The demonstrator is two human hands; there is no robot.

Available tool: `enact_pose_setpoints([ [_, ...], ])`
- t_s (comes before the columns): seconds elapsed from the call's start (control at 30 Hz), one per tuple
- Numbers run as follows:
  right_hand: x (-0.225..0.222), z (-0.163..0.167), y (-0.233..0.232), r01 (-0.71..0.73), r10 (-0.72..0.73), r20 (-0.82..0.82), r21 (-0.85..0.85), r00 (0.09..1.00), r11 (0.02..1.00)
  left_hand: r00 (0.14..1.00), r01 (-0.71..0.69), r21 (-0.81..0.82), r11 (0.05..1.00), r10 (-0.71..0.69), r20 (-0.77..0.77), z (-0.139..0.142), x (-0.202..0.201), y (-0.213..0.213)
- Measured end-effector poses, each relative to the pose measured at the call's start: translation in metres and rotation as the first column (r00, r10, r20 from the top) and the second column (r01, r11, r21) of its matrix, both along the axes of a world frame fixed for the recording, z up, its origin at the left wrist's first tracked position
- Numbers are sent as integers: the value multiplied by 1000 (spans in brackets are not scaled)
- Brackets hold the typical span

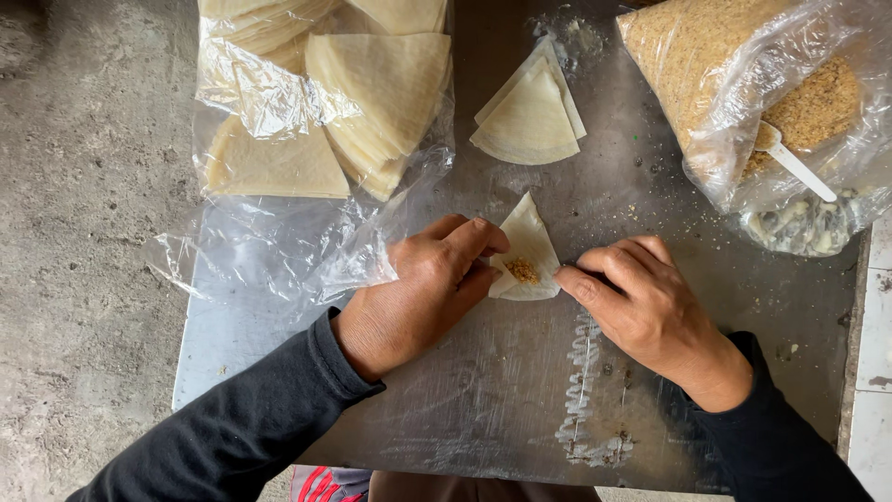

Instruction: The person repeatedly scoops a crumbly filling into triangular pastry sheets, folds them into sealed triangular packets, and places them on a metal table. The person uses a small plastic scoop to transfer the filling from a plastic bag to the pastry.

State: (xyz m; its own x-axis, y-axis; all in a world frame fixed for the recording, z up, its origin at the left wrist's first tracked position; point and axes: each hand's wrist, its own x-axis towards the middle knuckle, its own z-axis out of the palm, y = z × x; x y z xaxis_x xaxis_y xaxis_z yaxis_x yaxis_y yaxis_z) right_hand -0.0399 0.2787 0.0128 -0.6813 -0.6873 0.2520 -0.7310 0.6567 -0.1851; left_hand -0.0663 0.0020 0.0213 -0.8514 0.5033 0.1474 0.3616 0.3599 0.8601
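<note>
Carefully, a person's left hand and right hand pinch opposite edges of a triangular pastry wrapper lying mid-way on the metal table, its crumbly filling centred; folding snugly without squeezing filling out seems key.

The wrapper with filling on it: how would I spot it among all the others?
On the metal table, look between the left hand and right hand. The wrapper lies there alone, touched by both. Only it carries a brown dab of filling.
</note>
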Motion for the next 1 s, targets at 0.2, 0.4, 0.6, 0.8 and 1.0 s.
enact_pose_setpoints([
  [0.2, 2, -5, -9, 18, -21, -26, -135, 999, 991, 999, -3, -43, 999, 1, -45, -1, 4, 3],
  [0.4, 3, -16, -18, 29, -29, 6, -271, 1000, 962, 993, -14, -12, 1000, 12, -120, -8, 6, 7],
  [0.6, 4, -21, -30, 55, -49, 24, -323, 998, 945, 988, -21, 3, 1000, 21, -150, -17, 8, 10],
  [0.8, 5, -18, -36, 102, -102, 15, -302, 995, 948, 978, -33, -2, 999, 32, -206, -20, 9, 12],
  [1.0, 6, -12, -37, 82, -88, -18, -224, 996, 971, 964, 26, -60, 998, -41, -263, -19, 8, 9],
])
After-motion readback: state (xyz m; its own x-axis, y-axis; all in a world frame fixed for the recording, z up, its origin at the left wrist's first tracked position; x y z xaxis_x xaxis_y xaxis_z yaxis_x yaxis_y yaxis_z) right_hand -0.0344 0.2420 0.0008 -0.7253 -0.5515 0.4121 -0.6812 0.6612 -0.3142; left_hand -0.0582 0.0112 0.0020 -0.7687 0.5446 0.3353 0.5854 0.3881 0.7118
